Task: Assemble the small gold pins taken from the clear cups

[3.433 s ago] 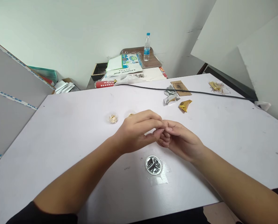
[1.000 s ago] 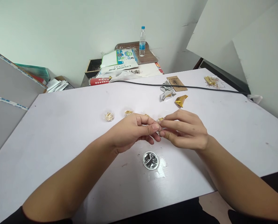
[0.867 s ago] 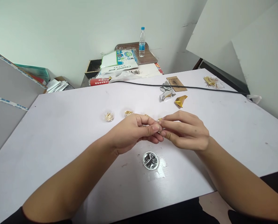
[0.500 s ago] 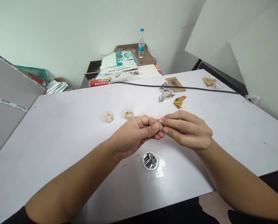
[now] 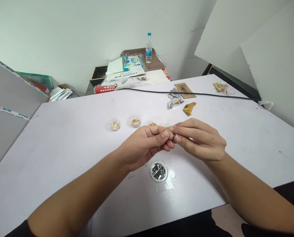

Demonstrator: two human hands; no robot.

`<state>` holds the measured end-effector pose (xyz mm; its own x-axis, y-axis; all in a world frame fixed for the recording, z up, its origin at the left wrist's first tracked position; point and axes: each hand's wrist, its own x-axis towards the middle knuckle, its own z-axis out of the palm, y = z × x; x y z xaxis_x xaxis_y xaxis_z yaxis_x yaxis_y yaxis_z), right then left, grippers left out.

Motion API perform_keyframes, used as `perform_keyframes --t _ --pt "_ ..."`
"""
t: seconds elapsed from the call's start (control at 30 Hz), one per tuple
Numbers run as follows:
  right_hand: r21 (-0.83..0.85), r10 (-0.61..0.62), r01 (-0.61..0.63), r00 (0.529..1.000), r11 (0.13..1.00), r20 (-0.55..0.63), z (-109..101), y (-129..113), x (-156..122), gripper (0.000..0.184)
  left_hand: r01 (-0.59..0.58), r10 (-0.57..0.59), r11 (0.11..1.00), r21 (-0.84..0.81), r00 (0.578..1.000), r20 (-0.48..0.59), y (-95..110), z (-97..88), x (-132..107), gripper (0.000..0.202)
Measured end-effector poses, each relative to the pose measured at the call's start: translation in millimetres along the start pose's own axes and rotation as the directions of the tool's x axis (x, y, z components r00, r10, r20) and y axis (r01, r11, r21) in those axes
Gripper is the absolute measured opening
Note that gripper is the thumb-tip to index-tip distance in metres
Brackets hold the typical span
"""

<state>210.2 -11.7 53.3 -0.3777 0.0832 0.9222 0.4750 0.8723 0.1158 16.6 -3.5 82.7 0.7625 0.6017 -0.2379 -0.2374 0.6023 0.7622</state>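
Observation:
My left hand (image 5: 154, 140) is closed in a pinch above the white table (image 5: 63, 138), thumb pressed against the index finger. My right hand (image 5: 201, 138) meets it from the right, its thumb and fingertips closed at the left fingertips. Whatever lies between them is too small or too hidden to make out. Just beyond the hands stand small clear dishes of gold-coloured pieces: one dish (image 5: 115, 125) at the left and another dish (image 5: 135, 122) beside it. More gold pieces (image 5: 153, 124) show partly behind my left hand. Below the hands, a round dark disc with a silver rim (image 5: 158, 171) lies under clear tape.
A black cable (image 5: 147, 91) crosses the table's far side. Near it lie silver packets (image 5: 175, 102), a gold packet (image 5: 189, 108), a brown card (image 5: 185, 90) and a bag of gold pieces (image 5: 220, 87). A water bottle (image 5: 148, 49) stands behind the table.
The fingertips have shifted slightly, with my right hand a little farther to the right. More of the gold pieces behind the hands shows. The whole view has moved slightly.

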Motion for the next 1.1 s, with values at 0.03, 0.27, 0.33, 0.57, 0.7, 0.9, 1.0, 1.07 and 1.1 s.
perform_keyframes --t 0.03,0.27,0.33,0.57,0.7,0.9,1.0,1.07,1.1 --pt "0.011 0.019 -0.019 1.0 1.0 -0.002 1 0 -2 0.028 -0.01 0.01 1.0 -0.002 1.0 -0.002 0 0.0 0 0.025" --pt "0.031 0.086 -0.086 0.996 0.996 -0.004 2 -1 -7 0.028 -0.089 0.088 0.996 -0.03 0.995 -0.043 -4 1.0 2 0.02" --pt "0.032 0.091 -0.091 0.996 0.995 0.004 2 -1 -7 0.028 -0.081 0.079 0.996 -0.034 0.996 -0.049 -5 1.2 3 0.021" --pt "0.162 0.39 -0.381 0.92 0.91 -0.027 7 -12 1 0.028 -0.255 0.253 0.967 -0.002 0.962 -0.101 -9 -0.2 6 0.016" --pt "0.26 0.621 -0.613 0.781 0.746 0.06 9 -24 9 0.016 -0.319 0.324 0.946 0.057 0.935 -0.141 -11 -1.9 7 0.015" --pt "0.239 0.679 -0.672 0.731 0.701 0.063 9 -29 15 0.012 -0.344 0.373 0.921 0.183 0.913 -0.162 -13 -2.7 8 0.015" --pt "0.2 0.67 -0.667 0.74 0.718 0.06 8 -28 15 0.011 -0.371 0.415 0.896 0.244 0.895 -0.162 -15 -3.6 8 0.012" --pt "0.184 0.665 -0.663 0.745 0.725 0.063 7 -28 15 0.011 -0.38 0.431 0.883 0.275 0.889 -0.156 -15 -4.0 8 0.011" --pt "0.177 0.663 -0.662 0.746 0.728 0.063 7 -28 15 0.011 -0.385 0.44 0.875 0.294 0.885 -0.152 -14 -4.0 8 0.011"
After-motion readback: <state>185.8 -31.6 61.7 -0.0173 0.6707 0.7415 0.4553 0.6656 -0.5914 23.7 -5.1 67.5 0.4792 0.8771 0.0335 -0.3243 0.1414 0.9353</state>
